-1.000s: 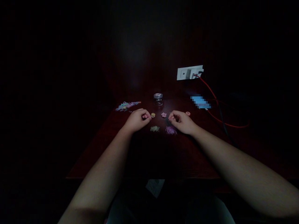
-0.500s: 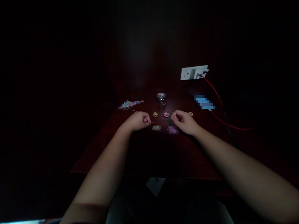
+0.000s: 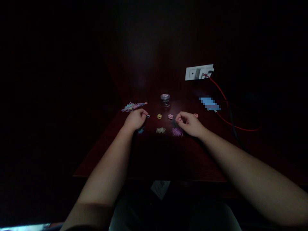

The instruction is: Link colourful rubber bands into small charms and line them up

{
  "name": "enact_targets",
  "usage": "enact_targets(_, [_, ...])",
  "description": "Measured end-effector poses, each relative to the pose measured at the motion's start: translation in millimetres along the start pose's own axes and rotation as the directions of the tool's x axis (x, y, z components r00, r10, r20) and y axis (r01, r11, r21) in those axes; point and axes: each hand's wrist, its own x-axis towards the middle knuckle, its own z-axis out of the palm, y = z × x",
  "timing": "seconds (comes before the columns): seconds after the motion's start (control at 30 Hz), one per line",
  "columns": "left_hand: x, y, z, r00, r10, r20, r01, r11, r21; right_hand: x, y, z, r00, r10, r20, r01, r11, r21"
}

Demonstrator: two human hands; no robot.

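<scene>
Both bare forearms reach forward, the left hand [image 3: 136,119] palm-down with fingers bent, the right hand [image 3: 189,124] curled, thumb near fingertips.

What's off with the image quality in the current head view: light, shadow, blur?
Head view: underexposed, edges near black; dim light pools mid-table; faint sheen by the jar; left hand and right hand lit, fine finger detail lost; phone-like item pixelated into blue blocks; small bands too coarse to separate.
</scene>
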Motion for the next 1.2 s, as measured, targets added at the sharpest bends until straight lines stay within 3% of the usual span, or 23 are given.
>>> enact_targets(0.07, [8.0, -19.3, 0.9, 0.982, -0.155, -0.112, 0.160, 0.986, 0.038, -0.2, 0.5, 0.3, 1.000, 0.003, 0.003, -0.003, 1.000, 0.007])
enact_targets(0.13, [13.6, -37.0, 5.5, 0.953, -0.277, -0.121, 0.285, 0.957, 0.057, -0.3, 0.4, 0.6, 1.000, 0.004, 0.001, -0.004, 1.000, 0.012])
enact_targets(0.27, [18.3, -60.5, 18.5, 0.916, -0.389, -0.098, 0.396, 0.916, 0.066, -0.4, -0.9, 0.1, 1.000, 0.000, -0.001, 0.000, 1.000, 0.024])
enact_targets(0.4, [21.1, -69.9, 25.7, 0.871, -0.480, -0.102, 0.489, 0.868, 0.088, -0.4, -0.9, -0.3, 1.000, 0.002, 0.002, -0.002, 1.000, 0.023])
enact_targets(0.7, [29.1, -72.9, 34.5, 0.929, -0.369, 0.006, 0.363, 0.916, 0.171, -0.8, -2.6, 2.3, 1.000, 0.011, 0.017, -0.012, 0.998, 0.063])
enact_targets(1.2, [32.5, -71.3, 34.9, 0.922, -0.387, -0.014, 0.381, 0.900, 0.212, 0.1, -2.4, -1.6, 0.999, -0.005, -0.052, 0.004, 1.000, -0.015])
